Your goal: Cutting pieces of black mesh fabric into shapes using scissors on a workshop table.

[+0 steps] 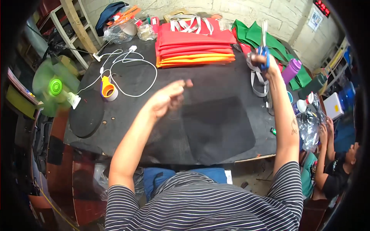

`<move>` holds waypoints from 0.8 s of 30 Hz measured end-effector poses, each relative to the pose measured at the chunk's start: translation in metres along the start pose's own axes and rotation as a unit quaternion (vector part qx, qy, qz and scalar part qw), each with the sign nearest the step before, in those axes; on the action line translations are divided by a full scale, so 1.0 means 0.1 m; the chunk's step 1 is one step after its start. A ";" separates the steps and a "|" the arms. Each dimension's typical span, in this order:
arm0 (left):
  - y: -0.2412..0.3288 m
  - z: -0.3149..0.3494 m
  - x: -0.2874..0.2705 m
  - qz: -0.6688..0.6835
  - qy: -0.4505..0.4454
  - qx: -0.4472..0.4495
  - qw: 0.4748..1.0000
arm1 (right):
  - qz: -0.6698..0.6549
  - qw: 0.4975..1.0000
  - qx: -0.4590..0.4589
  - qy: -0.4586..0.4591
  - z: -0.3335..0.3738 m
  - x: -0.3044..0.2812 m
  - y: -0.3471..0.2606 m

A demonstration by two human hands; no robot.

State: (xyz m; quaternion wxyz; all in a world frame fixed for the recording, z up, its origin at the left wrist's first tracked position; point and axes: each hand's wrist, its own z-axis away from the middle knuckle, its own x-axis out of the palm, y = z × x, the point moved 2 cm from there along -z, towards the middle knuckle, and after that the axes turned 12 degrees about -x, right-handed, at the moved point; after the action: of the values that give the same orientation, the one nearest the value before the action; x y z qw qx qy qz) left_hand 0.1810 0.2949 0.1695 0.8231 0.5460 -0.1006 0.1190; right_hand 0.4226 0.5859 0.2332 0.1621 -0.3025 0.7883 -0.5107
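My right hand [266, 64] is raised over the table's right side, closed around scissors. The blue-handled scissors [263, 51] point away from me with their blades upward. Over the middle of the table is my left hand [166, 99], slightly blurred, its fingers curled and pinched; whatever they may hold is too small to make out. A piece of black fabric [219, 129] lies flat before me, just right of my left hand. Beyond both hands stands a stack of folded red and orange fabric bags [195, 48] with grey straps [191, 25] on top.
Left are a white cable [153, 79], a yellow and purple tape dispenser [109, 91] and a green fan [56, 87]. Green fabric [256, 36], a purple bottle [291, 70] and a grey strap [259, 85] lie right. Another person [331, 173] sits at the right, handling clear plastic [309, 129].
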 end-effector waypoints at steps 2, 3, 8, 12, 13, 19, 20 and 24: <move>0.34 0.14 0.14 -0.071 0.077 0.185 0.977 | -0.093 0.988 -0.108 0.062 -0.12 -0.11 -0.15; 0.41 0.24 0.14 -0.069 0.084 0.184 0.977 | -0.121 0.982 -0.140 0.025 -0.08 0.04 -0.35; 0.26 0.25 0.07 -0.423 0.004 0.196 0.885 | -0.016 0.981 -0.169 -0.093 0.57 -0.45 0.00; -0.53 0.00 -0.10 -0.314 -0.064 0.022 0.947 | 0.131 0.962 0.166 -0.171 1.49 -0.64 0.43; -0.66 0.00 -0.11 -0.335 -0.041 -0.007 0.941 | 0.137 0.956 0.178 -0.188 1.66 -0.77 0.57; -1.00 0.03 -0.25 -0.182 0.140 -0.086 0.970 | 0.414 0.865 0.275 0.067 1.91 -1.13 0.87; -1.03 0.01 -0.29 -0.181 0.164 -0.079 0.966 | 0.543 0.802 0.239 0.067 1.93 -1.15 0.92; -1.01 0.00 -0.26 -0.214 0.169 -0.077 0.959 | 0.661 0.719 0.215 0.006 1.92 -1.12 1.04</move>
State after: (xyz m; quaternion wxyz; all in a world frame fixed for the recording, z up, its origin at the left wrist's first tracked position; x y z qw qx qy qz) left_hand 0.1867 0.2548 0.0736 0.8741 0.4614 0.1503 0.0222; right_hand 0.5841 0.5524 0.0516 0.5143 0.3411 0.6581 -0.4313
